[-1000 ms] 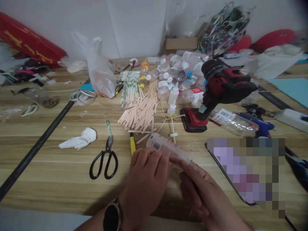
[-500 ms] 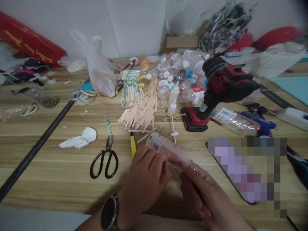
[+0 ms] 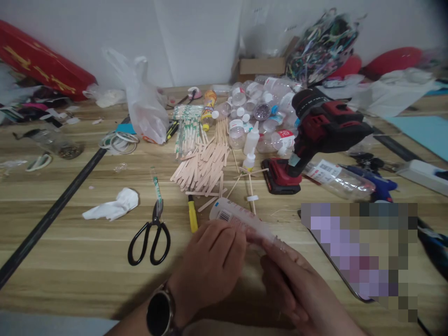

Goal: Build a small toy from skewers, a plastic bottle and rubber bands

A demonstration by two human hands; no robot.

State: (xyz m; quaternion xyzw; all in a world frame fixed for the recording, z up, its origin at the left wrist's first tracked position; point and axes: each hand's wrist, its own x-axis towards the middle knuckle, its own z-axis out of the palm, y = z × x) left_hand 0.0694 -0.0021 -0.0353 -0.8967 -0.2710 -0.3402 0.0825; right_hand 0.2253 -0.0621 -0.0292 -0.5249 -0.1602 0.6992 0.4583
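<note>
A translucent plastic bottle (image 3: 257, 223) with a printed label and barcode lies slanted between my hands, its neck end toward the right. My left hand (image 3: 219, 252), wearing a watch, is closed over the bottle's near side with curled fingers. At the neck end, my right hand (image 3: 294, 275) is closed around the bottle; its lower fingers are partly in shadow. Just beyond the bottle lie a yellow-handled tool (image 3: 192, 215) and thin sticks joined with a white ring (image 3: 252, 198). Black-handled scissors (image 3: 156, 233) rest left of my left hand.
Wooden craft sticks (image 3: 205, 165) are piled ahead, with many plastic bottles (image 3: 266, 100) behind. A red-black cordless drill (image 3: 325, 126) stands at the right, near a pixelated phone (image 3: 336, 261). Crumpled tissue (image 3: 115, 205) and a white plastic bag (image 3: 147, 102) are on the left.
The view has shifted slightly, so the table items sit a little lower in the picture. Both hands keep their hold on the bottle, with only a slight movement of the left hand.
</note>
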